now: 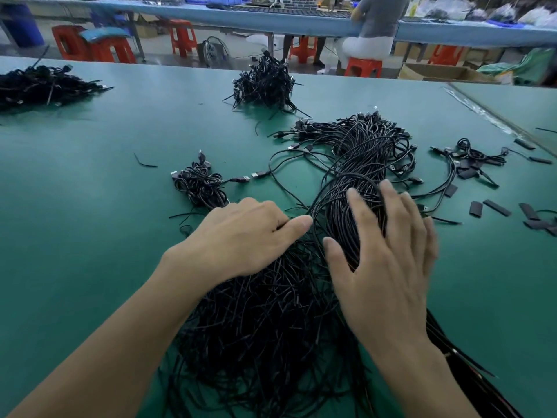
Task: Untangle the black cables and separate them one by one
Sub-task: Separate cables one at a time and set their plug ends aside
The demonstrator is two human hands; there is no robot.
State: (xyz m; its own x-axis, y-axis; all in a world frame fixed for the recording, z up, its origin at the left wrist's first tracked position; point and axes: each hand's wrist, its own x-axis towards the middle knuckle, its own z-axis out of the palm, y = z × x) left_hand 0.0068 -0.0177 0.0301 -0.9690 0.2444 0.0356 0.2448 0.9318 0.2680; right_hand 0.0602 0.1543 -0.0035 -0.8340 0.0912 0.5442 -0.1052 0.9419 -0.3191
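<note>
A long thick bundle of black cables [355, 164] runs from the table's middle toward me, and its loose wire ends spread in a tangle [265, 321] under my forearms. My right hand [388, 251] lies on the bundle with straight, spread fingers. Left of it, my left hand [241, 236] rests on the tangle; its fingers are curled down among the wires, and whether they hold a cable is hidden. One cable with a USB plug [259, 174] loops out to the left of the bundle.
A small coiled cable bunch [199, 184] lies beyond my left hand. Other black piles sit at the far middle [265, 82] and far left [39, 84]. Short black sleeve pieces [497, 206] are scattered right. A person sits on an orange stool [363, 66] beyond the green table [90, 176].
</note>
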